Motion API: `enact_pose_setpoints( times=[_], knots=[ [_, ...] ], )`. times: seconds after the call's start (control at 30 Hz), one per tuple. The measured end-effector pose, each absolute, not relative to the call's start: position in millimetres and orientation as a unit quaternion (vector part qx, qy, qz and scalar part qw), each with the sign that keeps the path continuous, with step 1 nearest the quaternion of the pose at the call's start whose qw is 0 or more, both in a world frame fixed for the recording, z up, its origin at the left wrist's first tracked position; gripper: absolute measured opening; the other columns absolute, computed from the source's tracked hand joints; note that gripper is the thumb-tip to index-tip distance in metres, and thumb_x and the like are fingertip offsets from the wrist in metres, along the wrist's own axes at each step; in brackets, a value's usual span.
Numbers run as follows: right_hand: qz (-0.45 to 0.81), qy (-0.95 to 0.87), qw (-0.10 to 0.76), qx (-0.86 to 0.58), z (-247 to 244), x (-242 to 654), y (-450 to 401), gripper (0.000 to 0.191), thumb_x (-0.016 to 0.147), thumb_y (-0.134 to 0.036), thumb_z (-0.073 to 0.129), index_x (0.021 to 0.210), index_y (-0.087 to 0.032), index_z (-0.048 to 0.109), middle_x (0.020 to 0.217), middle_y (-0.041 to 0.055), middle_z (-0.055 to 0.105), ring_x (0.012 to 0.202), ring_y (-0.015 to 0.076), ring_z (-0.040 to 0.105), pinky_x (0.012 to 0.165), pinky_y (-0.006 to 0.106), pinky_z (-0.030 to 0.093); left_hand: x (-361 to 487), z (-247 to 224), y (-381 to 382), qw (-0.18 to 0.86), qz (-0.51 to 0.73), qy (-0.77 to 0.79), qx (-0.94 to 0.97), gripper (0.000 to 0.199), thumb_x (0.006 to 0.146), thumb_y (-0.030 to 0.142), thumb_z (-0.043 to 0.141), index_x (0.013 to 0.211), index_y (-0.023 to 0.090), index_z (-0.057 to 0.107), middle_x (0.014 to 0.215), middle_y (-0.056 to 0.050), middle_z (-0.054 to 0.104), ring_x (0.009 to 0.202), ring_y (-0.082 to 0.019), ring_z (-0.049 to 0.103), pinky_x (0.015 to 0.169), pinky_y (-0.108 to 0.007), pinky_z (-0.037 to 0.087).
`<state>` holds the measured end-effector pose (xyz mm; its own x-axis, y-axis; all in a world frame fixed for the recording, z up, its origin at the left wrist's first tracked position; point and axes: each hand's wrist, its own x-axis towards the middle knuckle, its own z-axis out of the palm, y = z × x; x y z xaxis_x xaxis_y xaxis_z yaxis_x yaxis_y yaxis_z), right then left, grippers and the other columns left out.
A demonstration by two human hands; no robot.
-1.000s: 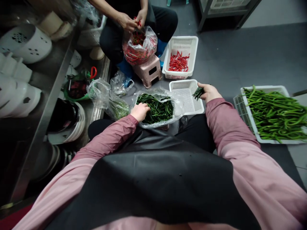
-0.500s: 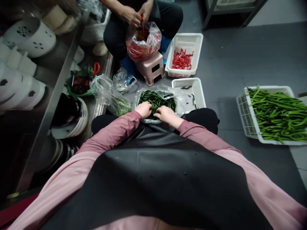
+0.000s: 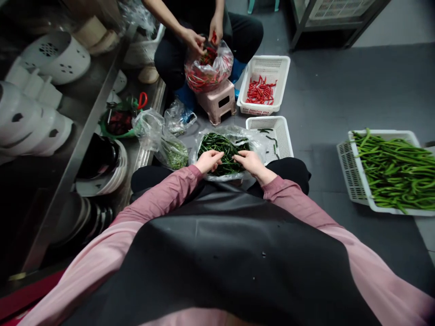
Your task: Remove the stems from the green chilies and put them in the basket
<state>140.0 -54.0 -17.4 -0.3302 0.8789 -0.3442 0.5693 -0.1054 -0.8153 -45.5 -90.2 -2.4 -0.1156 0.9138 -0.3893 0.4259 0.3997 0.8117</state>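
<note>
Left hand [image 3: 209, 162]: over the left half of the clear plastic bag [image 3: 257, 144], fingers bent, thumb and fingertips drawn together. Can't tell if a chilli is pinched in them. Right hand [image 3: 250, 164]: over the bag's near right corner, fingertips drawn in, facing the left hand with a small gap; grip contents unclear too.

Dark green chillies [image 3: 225, 146] fill the bag, mostly between and beyond the hands. A few more lie loose in the small white basket [image 3: 289, 141], just beside the bag's right edge, spread from its far left corner to the near edge.

Knotted bag [image 3: 175, 153] with green bits sits just beyond the main bag's left edge. Red chillies [image 3: 261, 91] lie in the near half of another white basket [image 3: 285, 79], past the small basket's far edge.
</note>
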Motion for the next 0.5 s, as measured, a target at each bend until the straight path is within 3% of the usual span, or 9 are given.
enact_pose_setpoints(
  times=[0.1, 0.2, 0.27, 0.4, 0.5],
  knots=[
    [0.553, -0.623, 0.176, -0.524, -19.4, 139.6, -61.9, 0.019, 0.081, -0.029, 0.057, 0.072, -0.014, 0.065, 0.063, 0.0013, 0.064, 0.053, 0.0102, 0.053, 0.053, 0.022, 0.040, -29.2, -4.4, -86.6, 0.471, 0.324, 0.665, 0.481, 0.026, 0.082, 0.040, 0.058, 0.084, 0.015, 0.059, 0.063, 0.002, 0.058, 0.043, -0.006, 0.042, 0.044, -0.019, 0.034],
    [0.526, -0.652, 0.202, -0.507, -15.4, 134.7, -67.8, 0.015, 0.082, -0.023, 0.055, 0.070, -0.016, 0.062, 0.064, 0.0008, 0.065, 0.053, 0.0095, 0.055, 0.055, 0.022, 0.041, -23.3, -7.0, -82.0, 0.412, 0.345, 0.661, 0.524, 0.024, 0.074, 0.038, 0.066, 0.072, 0.016, 0.058, 0.058, 0.004, 0.055, 0.049, -0.007, 0.045, 0.050, -0.020, 0.036],
    [0.497, -0.679, 0.205, -0.499, -11.1, 132.0, -69.2, 0.013, 0.083, -0.020, 0.054, 0.072, -0.016, 0.060, 0.065, 0.0005, 0.065, 0.051, 0.0089, 0.055, 0.055, 0.022, 0.041, -23.9, -4.7, -80.2, 0.425, 0.361, 0.663, 0.499, 0.026, 0.075, 0.037, 0.066, 0.066, 0.016, 0.054, 0.055, 0.004, 0.052, 0.048, -0.007, 0.043, 0.048, -0.019, 0.034],
    [0.521, -0.662, 0.213, -0.494, -7.5, 129.0, -67.0, 0.012, 0.084, -0.018, 0.053, 0.076, -0.017, 0.060, 0.062, -0.0009, 0.062, 0.049, 0.0082, 0.053, 0.053, 0.021, 0.041, -30.7, 13.0, -79.4, 0.628, 0.376, 0.597, 0.329, 0.033, 0.083, 0.042, 0.057, 0.065, 0.017, 0.047, 0.051, 0.005, 0.046, 0.037, -0.004, 0.030, 0.036, -0.018, 0.021],
    [0.584, -0.601, 0.228, -0.496, -8.6, 128.0, -64.1, 0.011, 0.084, -0.015, 0.052, 0.075, -0.016, 0.060, 0.059, -0.0018, 0.060, 0.048, 0.0078, 0.053, 0.050, 0.020, 0.042, -38.3, 27.5, -80.2, 0.714, 0.364, 0.528, 0.281, 0.032, 0.084, 0.043, 0.057, 0.069, 0.015, 0.050, 0.056, 0.003, 0.048, 0.037, -0.003, 0.033, 0.035, -0.016, 0.023]
  ],
)
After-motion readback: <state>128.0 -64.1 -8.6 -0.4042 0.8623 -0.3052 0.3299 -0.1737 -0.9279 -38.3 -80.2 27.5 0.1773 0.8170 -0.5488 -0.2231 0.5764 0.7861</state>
